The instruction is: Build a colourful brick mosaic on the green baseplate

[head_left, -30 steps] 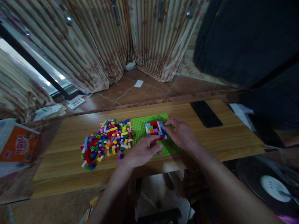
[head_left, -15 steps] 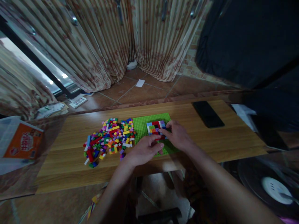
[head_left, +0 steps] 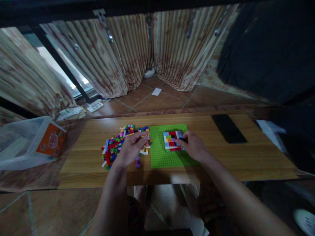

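Observation:
A green studded baseplate [head_left: 157,157] lies on the wooden table. On it sits a low rectangular block of toy bricks [head_left: 172,148] in white, red, blue, orange and other colours. My right hand [head_left: 194,146] holds this block at its right edge, thumb over the top and fingers along the side. Over the heap of loose toy bricks [head_left: 114,144], left of the baseplate, hovers my left hand [head_left: 131,149]. Its thumb and forefinger point right with a gap between them, and I see nothing held. The hand hides part of the heap.
A black phone [head_left: 228,128] lies on the right part of the wooden table [head_left: 81,157]. To the left stands a clear plastic tub [head_left: 27,141] with an orange label. Striped curtains [head_left: 128,55] hang behind the table. A white paper [head_left: 157,91] is on the tiled floor.
My left hand has left the brick block and moved left over the loose heap. My right hand stays at the block's right side. The camera view has shifted.

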